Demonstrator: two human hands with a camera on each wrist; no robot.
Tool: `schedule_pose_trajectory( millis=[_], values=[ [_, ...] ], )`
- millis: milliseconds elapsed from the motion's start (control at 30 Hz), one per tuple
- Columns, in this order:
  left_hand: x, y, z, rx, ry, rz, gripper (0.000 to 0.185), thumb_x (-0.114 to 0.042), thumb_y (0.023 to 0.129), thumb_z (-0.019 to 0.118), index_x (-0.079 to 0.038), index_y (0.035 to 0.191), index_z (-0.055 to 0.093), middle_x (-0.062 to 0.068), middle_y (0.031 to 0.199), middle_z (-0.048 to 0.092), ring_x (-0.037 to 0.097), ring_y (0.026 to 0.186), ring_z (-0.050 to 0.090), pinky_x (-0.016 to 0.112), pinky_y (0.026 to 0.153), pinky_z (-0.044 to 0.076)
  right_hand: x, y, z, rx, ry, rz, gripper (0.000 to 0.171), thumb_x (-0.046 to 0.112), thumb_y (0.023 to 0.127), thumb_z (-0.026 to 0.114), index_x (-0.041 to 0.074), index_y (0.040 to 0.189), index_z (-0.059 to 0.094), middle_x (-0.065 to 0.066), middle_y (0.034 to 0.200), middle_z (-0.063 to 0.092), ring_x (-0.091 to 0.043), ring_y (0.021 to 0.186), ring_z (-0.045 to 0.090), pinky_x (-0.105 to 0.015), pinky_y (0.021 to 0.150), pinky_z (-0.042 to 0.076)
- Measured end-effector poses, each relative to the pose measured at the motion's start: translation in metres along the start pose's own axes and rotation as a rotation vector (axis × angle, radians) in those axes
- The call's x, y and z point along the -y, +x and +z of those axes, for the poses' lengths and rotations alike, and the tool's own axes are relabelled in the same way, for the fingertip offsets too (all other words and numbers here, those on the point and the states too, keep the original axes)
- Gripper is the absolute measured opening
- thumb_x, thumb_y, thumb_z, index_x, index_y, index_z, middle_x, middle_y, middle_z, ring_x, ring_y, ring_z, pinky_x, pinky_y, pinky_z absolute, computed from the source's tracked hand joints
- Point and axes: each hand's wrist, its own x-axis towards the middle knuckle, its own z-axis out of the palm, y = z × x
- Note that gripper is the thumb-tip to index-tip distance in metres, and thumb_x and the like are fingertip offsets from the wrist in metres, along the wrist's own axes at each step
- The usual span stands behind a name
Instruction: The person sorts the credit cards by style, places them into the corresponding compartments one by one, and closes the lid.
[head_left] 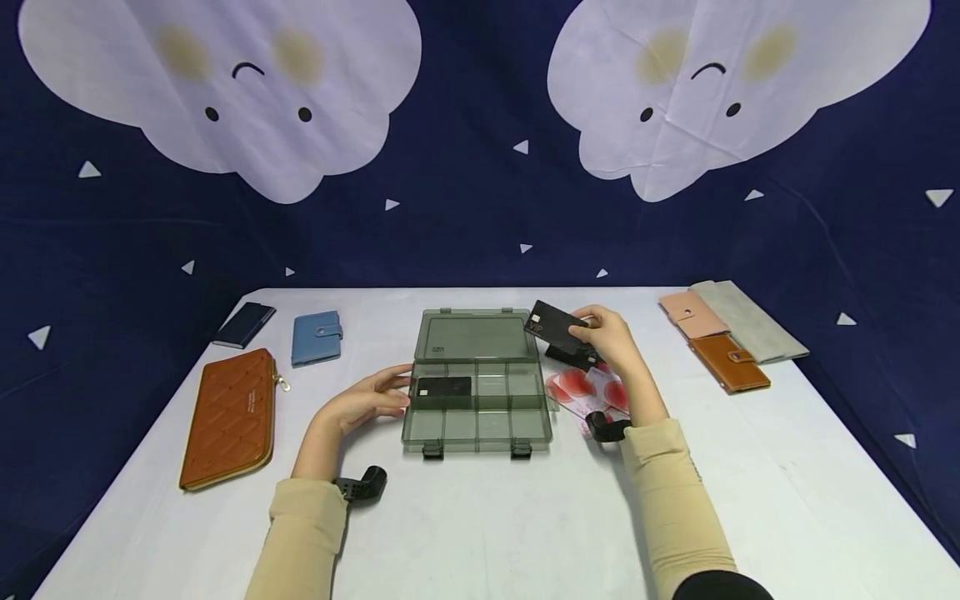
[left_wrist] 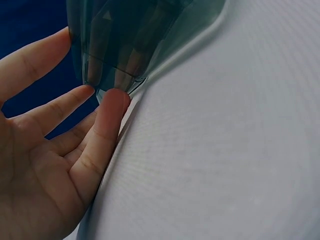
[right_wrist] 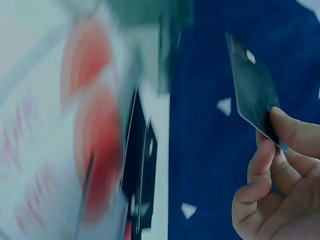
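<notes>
A black VIP card [head_left: 552,323] is pinched between the thumb and fingers of my right hand [head_left: 609,337], raised at the box's back right corner. In the right wrist view the card [right_wrist: 254,87] stands tilted, with the thumb flat against its face. The translucent grey-green compartment box [head_left: 492,425] lies with its lid [head_left: 472,335] folded back. Another black card [head_left: 444,390] lies in its left compartments. My left hand [head_left: 369,400] touches the box's left side with fingertips and thumb, fingers fairly straight; the left wrist view shows them at the box's corner [left_wrist: 117,75].
Right of the box lie more black cards [head_left: 572,358] and red-and-white cards [head_left: 588,392]. At left are a brown quilted zip wallet [head_left: 228,421], a blue wallet [head_left: 315,340] and a dark one [head_left: 245,323]. Pink [head_left: 693,314], brown [head_left: 729,364] and grey [head_left: 757,325] wallets overlap at right.
</notes>
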Motion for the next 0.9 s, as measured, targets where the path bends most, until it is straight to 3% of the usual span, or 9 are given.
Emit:
schedule_pose_trajectory(
  millis=[67,133,200,300,600,900],
  values=[
    [0.000,0.000,0.001,0.000,-0.001,-0.001,0.076,-0.005,0.084,0.058,0.001,0.146,0.015,0.030,0.146,0.018,0.026,0.111,0.050,0.035,0.090,0.046,0.006,-0.005,0.007,0.034,0.072,-0.018,0.028,0.005,0.089,0.057,-0.008,0.114,0.057,-0.017,0.087,0.061,-0.020,0.078,0.054,-0.036,0.075,0.046],
    [-0.001,0.000,0.001,-0.001,0.000,-0.004,0.077,-0.005,0.084,0.059,0.001,0.146,0.015,0.030,0.146,0.018,0.026,0.111,0.049,0.035,0.090,0.046,0.009,-0.010,0.014,0.080,0.101,-0.027,0.028,0.006,0.091,0.054,-0.007,0.116,0.056,-0.021,0.101,0.062,-0.025,0.089,0.056,-0.039,0.082,0.046],
    [0.000,0.001,0.001,-0.001,0.003,-0.003,0.077,-0.005,0.084,0.059,0.001,0.146,0.015,0.030,0.146,0.018,0.026,0.111,0.049,0.035,0.090,0.046,0.012,-0.013,0.019,0.124,0.112,-0.044,0.028,0.006,0.092,0.053,-0.007,0.117,0.056,-0.025,0.112,0.059,-0.030,0.099,0.055,-0.042,0.087,0.044],
    [0.000,0.001,0.001,-0.004,0.005,-0.004,0.077,-0.004,0.083,0.059,0.001,0.146,0.015,0.030,0.146,0.018,0.025,0.109,0.050,0.036,0.090,0.046,0.014,-0.016,0.027,0.185,0.075,-0.070,0.028,0.008,0.092,0.053,-0.004,0.118,0.056,-0.024,0.114,0.058,-0.031,0.101,0.053,-0.041,0.085,0.043],
    [0.001,0.000,0.001,0.008,0.003,0.008,0.078,-0.005,0.083,0.059,0.002,0.146,0.015,0.030,0.146,0.019,0.018,0.104,0.051,0.032,0.087,0.046,0.018,-0.021,0.050,0.261,-0.148,-0.133,0.014,0.007,0.086,0.062,0.006,0.100,0.063,-0.010,0.082,0.064,-0.019,0.074,0.054,-0.034,0.069,0.043],
    [0.001,0.000,0.000,0.006,-0.005,0.005,0.078,-0.004,0.082,0.059,0.001,0.146,0.015,0.030,0.146,0.019,0.014,0.100,0.052,0.031,0.086,0.046,0.019,-0.024,0.059,0.288,-0.383,-0.235,0.004,0.010,0.082,0.068,0.009,0.084,0.065,0.000,0.077,0.065,-0.015,0.072,0.058,-0.035,0.071,0.047]
  ],
)
